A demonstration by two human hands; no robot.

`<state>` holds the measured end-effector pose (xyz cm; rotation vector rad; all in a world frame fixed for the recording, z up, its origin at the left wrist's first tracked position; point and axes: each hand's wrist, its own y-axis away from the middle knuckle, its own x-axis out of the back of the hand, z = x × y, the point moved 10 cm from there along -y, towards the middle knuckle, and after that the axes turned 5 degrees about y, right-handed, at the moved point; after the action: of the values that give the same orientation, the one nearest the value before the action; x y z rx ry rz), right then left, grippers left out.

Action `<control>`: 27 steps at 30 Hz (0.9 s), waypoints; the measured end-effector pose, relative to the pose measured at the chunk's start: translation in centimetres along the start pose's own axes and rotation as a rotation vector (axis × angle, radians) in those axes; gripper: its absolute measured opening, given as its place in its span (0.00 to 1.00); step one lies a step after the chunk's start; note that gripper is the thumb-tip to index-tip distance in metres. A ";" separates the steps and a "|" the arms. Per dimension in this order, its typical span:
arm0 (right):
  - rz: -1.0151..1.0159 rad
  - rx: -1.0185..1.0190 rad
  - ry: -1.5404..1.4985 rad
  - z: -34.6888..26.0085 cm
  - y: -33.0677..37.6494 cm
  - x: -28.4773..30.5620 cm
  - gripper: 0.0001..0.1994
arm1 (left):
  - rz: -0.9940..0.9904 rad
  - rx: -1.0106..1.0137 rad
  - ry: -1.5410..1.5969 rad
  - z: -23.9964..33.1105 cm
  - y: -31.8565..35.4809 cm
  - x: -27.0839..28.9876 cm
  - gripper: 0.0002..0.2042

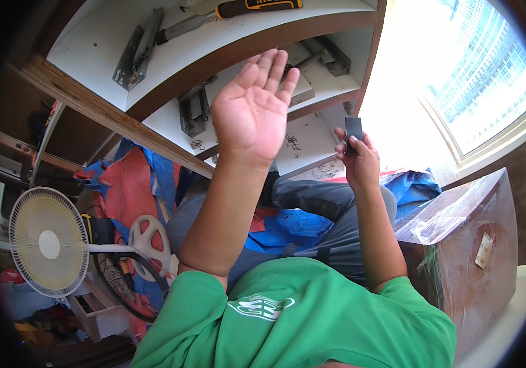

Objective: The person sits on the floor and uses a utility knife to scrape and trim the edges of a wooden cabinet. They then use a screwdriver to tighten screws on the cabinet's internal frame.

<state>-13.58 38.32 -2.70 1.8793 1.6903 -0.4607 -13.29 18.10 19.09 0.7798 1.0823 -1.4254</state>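
Block (353, 126), dark, flat-faced and straight-edged, stands upright at my right, in front of a bright pale panel, with the fingers and thumb of my right hand (358, 150) clamped about its lower part. My left hand (255, 113) is raised well apart from it, palm bare, fingers stretched upward and slightly curved. Behind that hand rises a cabinet (100, 108) with brown wooden edges and smooth white shelves; my left hand and forearm hide part of its lower compartments. On the upper shelf lie a perforated grey metal bracket (149, 43) and a long tool (232, 8) with a black and orange handle. My legs, in grey trousers (306, 197), bend beneath my arms over a crumpled blue tarp (297, 228); a creased red sheet (125, 193) spreads to the left. Close by on that side stands a round fan (48, 245) with a fine wire grille. At my right, a brown box (465, 282) in shiny, wrinkled clear film crowds my elbow, and beyond it a window (490, 73) glares.
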 end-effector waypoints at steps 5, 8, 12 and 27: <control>-0.150 0.172 0.026 -7.1 0.1 -7.6 0.22 | -0.026 0.079 -0.117 -1.9 -0.8 0.3 0.24; -0.230 0.203 0.039 -9.1 0.0 -11.2 0.25 | -0.004 0.072 -0.316 -1.1 0.3 4.0 0.29; -0.261 0.202 0.059 -10.2 -0.2 -13.6 0.25 | 0.006 0.287 -0.703 -0.7 6.7 15.4 0.25; -0.221 0.173 0.167 -17.9 -5.4 -12.6 0.25 | 0.207 0.502 -1.491 0.4 21.2 45.7 0.17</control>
<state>-22.79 39.65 17.84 1.9034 2.0398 -0.5669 0.58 1.67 -26.47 -0.0087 -0.4940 -1.5637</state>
